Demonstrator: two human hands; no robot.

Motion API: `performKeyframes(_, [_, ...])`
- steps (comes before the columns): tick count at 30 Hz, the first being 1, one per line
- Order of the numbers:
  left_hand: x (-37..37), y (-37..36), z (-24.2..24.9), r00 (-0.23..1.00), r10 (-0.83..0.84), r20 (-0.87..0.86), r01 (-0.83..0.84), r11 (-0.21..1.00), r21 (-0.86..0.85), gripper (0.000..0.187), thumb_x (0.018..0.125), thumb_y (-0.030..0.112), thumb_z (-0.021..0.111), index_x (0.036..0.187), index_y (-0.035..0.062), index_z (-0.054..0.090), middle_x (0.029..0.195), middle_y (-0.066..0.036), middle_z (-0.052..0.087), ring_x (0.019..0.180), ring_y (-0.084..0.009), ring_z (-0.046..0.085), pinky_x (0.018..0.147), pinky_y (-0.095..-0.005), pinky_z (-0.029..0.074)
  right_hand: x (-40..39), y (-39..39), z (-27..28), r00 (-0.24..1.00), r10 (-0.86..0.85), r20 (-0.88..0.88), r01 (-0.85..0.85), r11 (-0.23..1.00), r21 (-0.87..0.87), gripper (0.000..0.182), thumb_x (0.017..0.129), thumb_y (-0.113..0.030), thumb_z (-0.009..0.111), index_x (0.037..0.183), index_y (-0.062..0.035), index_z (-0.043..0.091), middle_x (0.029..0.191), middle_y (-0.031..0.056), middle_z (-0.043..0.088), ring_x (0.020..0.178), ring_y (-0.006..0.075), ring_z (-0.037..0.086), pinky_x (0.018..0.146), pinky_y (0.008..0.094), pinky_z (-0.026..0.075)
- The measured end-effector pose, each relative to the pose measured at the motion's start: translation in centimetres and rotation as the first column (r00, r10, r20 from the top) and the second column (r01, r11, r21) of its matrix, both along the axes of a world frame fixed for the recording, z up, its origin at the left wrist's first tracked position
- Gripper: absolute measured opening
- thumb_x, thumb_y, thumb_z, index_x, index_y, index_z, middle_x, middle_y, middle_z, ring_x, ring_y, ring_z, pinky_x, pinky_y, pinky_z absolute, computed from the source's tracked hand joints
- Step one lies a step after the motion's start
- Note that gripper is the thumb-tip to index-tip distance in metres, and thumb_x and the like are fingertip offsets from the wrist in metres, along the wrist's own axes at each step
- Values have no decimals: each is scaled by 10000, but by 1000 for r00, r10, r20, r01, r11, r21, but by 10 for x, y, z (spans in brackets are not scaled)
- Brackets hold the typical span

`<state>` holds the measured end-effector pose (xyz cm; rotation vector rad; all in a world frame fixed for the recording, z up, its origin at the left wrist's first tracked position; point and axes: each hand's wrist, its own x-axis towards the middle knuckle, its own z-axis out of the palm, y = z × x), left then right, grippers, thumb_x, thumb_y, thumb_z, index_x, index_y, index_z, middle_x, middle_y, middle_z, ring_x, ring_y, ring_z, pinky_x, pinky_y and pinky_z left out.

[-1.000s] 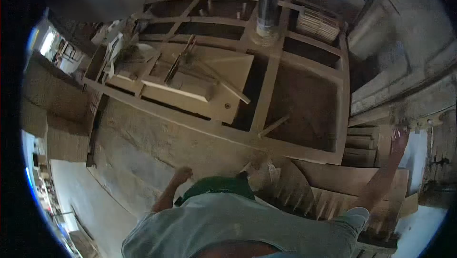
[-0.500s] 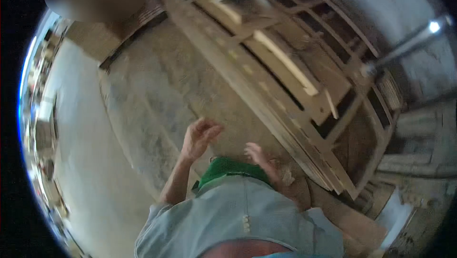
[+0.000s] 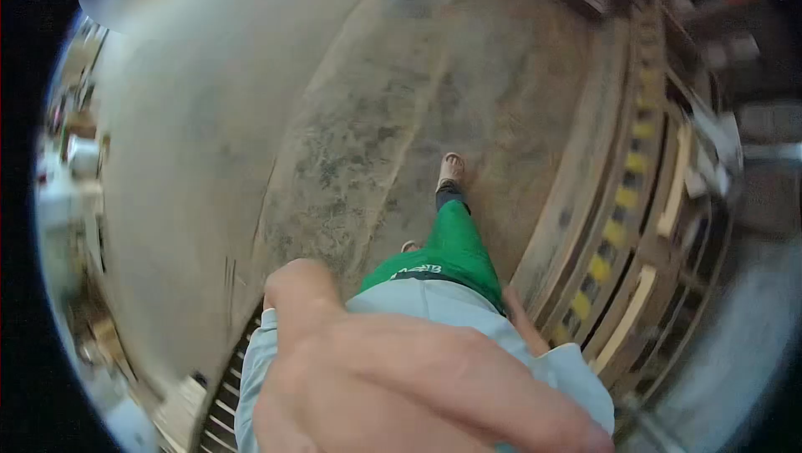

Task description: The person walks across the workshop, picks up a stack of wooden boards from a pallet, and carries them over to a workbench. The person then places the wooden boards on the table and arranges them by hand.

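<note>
Left hand [image 3: 393, 378] loomed blurred; right arm [image 3: 526, 325] hung near striped edging [image 3: 614, 232]; neither grip could be determined. Sideways drift risked knocks.

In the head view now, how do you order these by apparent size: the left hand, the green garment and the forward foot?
1. Left hand: largest in the picture, helped by being close to the camera.
2. Green garment.
3. Forward foot: smallest.

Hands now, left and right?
Left hand: nothing visible held; can't tell open or closed.
Right hand: mostly hidden; can't tell.
</note>
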<state>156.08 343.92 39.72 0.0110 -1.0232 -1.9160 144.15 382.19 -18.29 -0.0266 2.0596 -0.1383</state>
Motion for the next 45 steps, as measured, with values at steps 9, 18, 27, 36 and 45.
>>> performKeyframes(9, [-45,-178,15,964,261,44,-259,965,-49,179,804,119,690,939,72,582,1055,-176,551,979,-294,543,885,-360,465,-249,-359,-51,964,232,127,-176,923,-342,407,865,-115,566,1244,22,513,833,159,656,753,244,638,630,365,508])
performKeyframes(18, [-48,-378,12,648,751,-130,-724,555,-409,147,821,156,674,875,64,573,1007,-183,567,891,-281,574,755,-312,517,-287,-858,163,961,244,-129,-267,705,-658,352,888,-82,496,1220,30,524,881,105,633,701,152,601,580,300,495])
performKeyframes(27, [28,-627,9,614,687,-389,-776,433,-459,109,831,89,635,772,65,547,846,-146,549,749,-242,572,596,-249,522,-203,-943,-11,898,424,116,-283,759,-586,259,819,-170,573,926,57,635,790,137,654,657,207,633,584,347,495])
performKeyframes(36, [92,-869,-18,661,559,-501,-750,516,-415,134,890,166,580,871,36,606,889,-227,602,762,-296,597,604,-297,544,-147,-1102,-36,430,903,-12,-882,417,-221,206,779,-128,563,837,54,639,758,183,648,646,262,641,580,373,494])
performKeyframes(45, [129,-1100,-10,707,530,-469,-628,775,-70,748,911,479,479,974,-266,512,921,-419,574,829,-479,634,609,-507,521,-45,-1603,-26,374,893,-251,-867,240,-437,156,770,-62,530,828,37,635,700,150,622,609,247,598,533,367,475])
